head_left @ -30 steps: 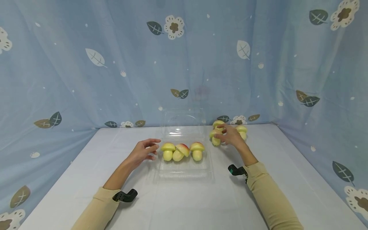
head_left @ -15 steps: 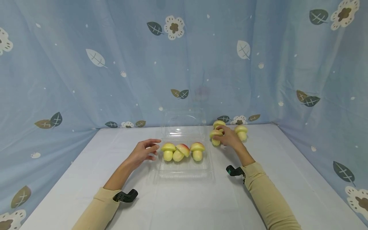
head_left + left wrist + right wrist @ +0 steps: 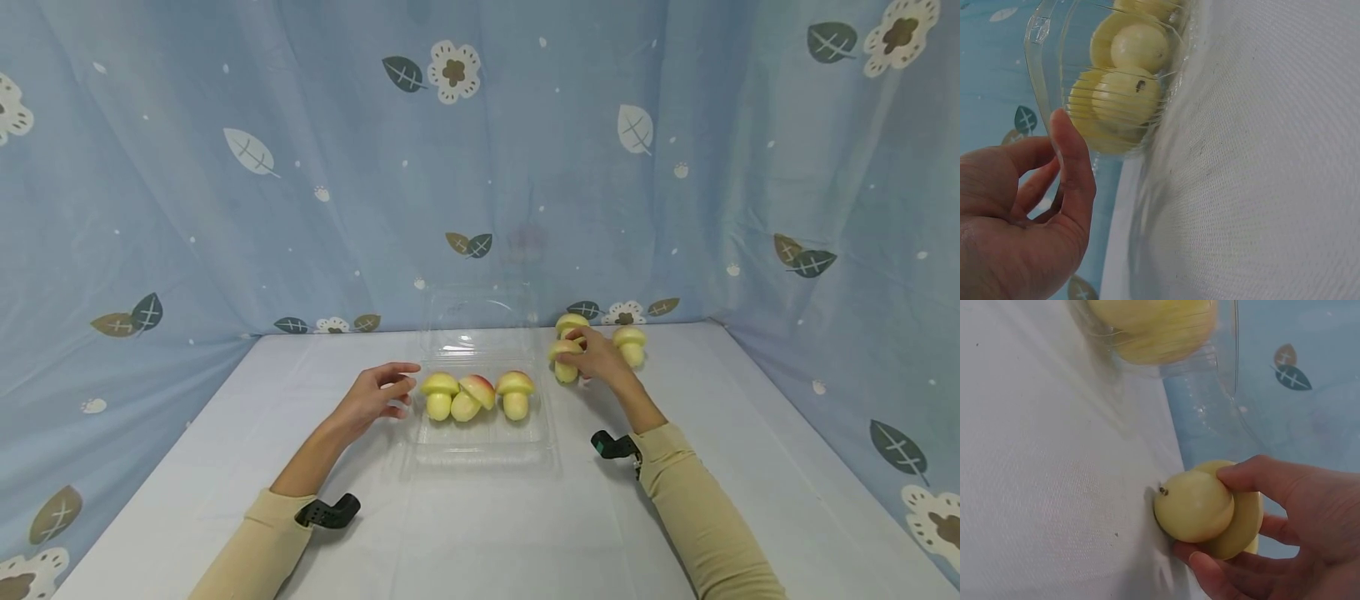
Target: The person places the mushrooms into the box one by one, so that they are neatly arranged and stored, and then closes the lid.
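In the right wrist view, my right hand [image 3: 1297, 531] grips a pale yellow toy mushroom [image 3: 1194, 506] between thumb and fingers. Its rounded stem faces the camera and bears a small dark spot; part of the cap is behind the fingers. My left hand [image 3: 373, 392] is at the left side of a clear plastic box [image 3: 480, 435], whose rim runs between thumb and fingers in the left wrist view. Inside the box, in a row, lie a left mushroom [image 3: 438, 396], a tilted red-capped one [image 3: 472, 397] and a right mushroom [image 3: 514, 395].
Behind the box its clear lid [image 3: 480, 321] stands raised. A loose mushroom [image 3: 572, 323] sits behind the held one, and another [image 3: 631, 346] lies to the right of my right hand. A blue patterned curtain [image 3: 337, 167] borders the white table [image 3: 480, 533] at the back and sides.
My right hand has moved slightly left and closed around the front mushroom, which has shifted a little right and toward me. My left hand and the box have stayed put.
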Demonstrator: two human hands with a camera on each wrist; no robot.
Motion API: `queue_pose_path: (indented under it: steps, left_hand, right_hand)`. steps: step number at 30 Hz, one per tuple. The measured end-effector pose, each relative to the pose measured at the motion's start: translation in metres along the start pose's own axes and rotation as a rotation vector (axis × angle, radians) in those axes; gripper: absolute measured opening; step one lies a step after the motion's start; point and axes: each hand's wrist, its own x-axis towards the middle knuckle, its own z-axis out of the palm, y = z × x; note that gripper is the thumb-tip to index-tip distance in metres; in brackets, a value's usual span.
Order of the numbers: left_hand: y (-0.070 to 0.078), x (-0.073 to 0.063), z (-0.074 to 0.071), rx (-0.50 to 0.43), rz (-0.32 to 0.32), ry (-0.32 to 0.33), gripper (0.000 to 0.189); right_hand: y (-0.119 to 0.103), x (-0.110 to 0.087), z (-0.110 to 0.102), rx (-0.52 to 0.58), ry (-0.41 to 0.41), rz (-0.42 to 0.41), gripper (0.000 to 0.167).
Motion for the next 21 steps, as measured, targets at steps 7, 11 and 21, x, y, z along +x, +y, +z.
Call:
queue_pose_path:
  steps: [7,11,21]
  left_hand:
    - [0.0,0.0,0.0,-0.001,-0.006,0.004,0.047]
    - [0.001,0.0,0.0,-0.005,-0.008,0.001,0.046]
    - [0.0,0.0,0.0,-0.007,-0.001,-0.007,0.046]
  right_hand:
    - [0.0,-0.002,-0.002,-0.001,-0.001,0.011,0.054]
    - [0.0,-0.002,-0.005,-0.004,0.0,0.013,0.053]
    - [-0.005,-0.007,-0.013,-0.01,0.004,0.021,0.054]
